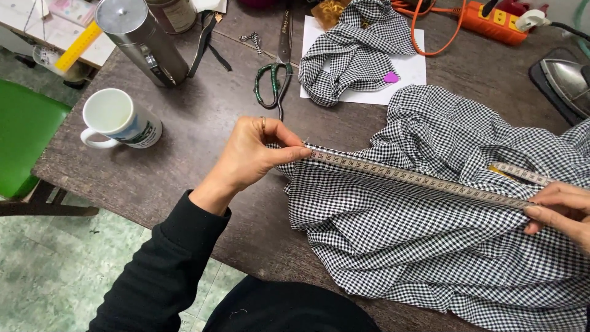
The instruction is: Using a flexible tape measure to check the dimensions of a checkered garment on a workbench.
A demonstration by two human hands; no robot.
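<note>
- Left hand (249, 157) pinches one end of a tape (418, 179) between thumb and fingers (294, 152), clamped against the near corner of a checked cloth (424, 246).
- Right hand (562, 212), at the frame's right edge, has its fingers closed on the tape farther along, pressing it to the cloth; a loose tail of tape runs on past that hand.
- The tape lies taut and straight between the two hands, along a folded edge of the cloth, which sits bunched on the right half of the dark counter (184, 166).
- Step in hand, by the look of it: measuring that edge. The next move likely calls for keeping both ends pinned and the tape flat, so the length can be read at the right fingers.
- Beyond the hands: scissors (275, 80) and a smaller checked piece (353, 52) on white paper (409, 71), well apart from the tape.
- Left of them, a white mug (117, 118) and a steel flask (142, 38); an iron (565, 80) rests at far right, near an orange power strip (491, 21).
</note>
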